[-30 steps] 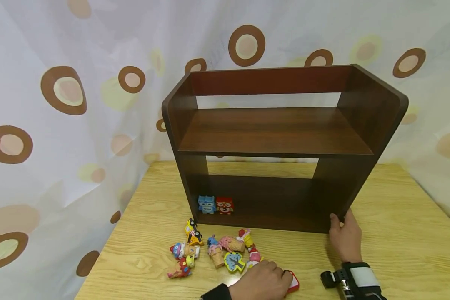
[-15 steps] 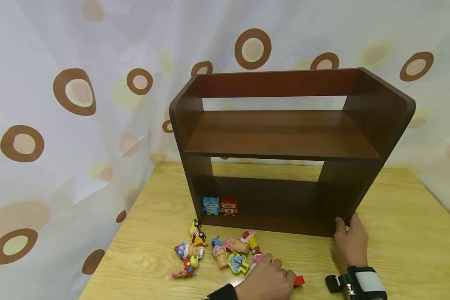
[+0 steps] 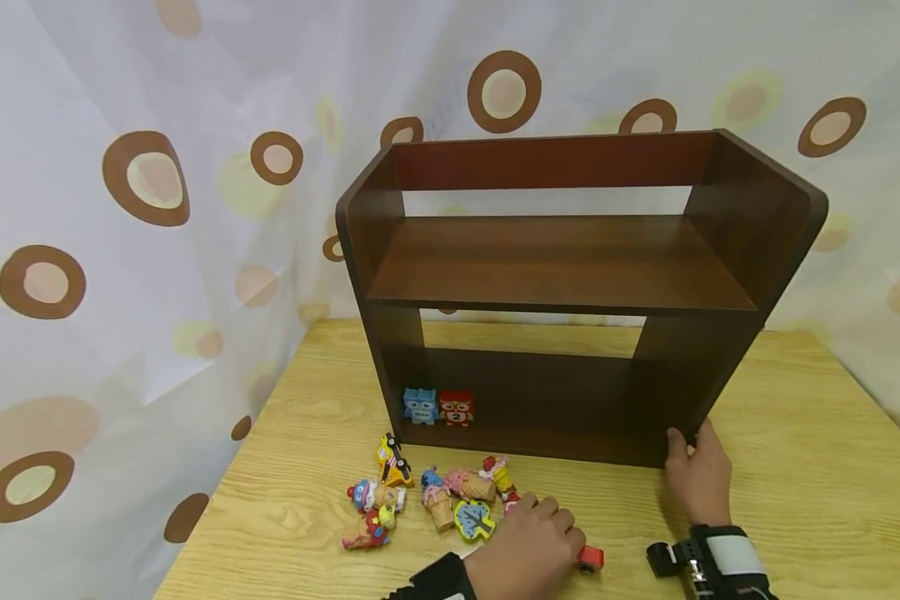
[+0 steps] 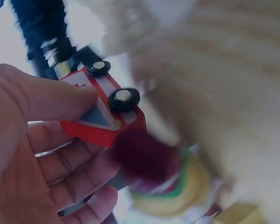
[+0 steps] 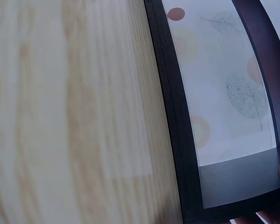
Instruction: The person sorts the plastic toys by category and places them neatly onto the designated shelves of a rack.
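Observation:
My left hand (image 3: 528, 546) pinches a red toy car (image 3: 589, 559) between thumb and fingers, low at the front of the table. The left wrist view shows the car's black wheels and its white and blue side, with the thumb across it. A blurred dark-red toy is close to the fingertips there. My right hand (image 3: 697, 479) grips the lower right front corner of the dark brown shelf (image 3: 562, 267), thumb in front and some fingers hidden. On the shelf's bottom board a blue owl block (image 3: 421, 406) stands beside a red owl block (image 3: 456, 408).
Left of my left hand lie several toys: a yellow toy vehicle (image 3: 394, 462), small figures (image 3: 371, 529), ice-cream cones (image 3: 437, 500) and a tree-shaped block (image 3: 473, 520). The wooden table (image 3: 285, 467) meets a patterned cloth (image 3: 217, 208) behind and at the side.
In my left hand the red toy car has turned, so a wheel now shows in the head view. My right hand stays at the shelf corner. The head view has shifted slightly.

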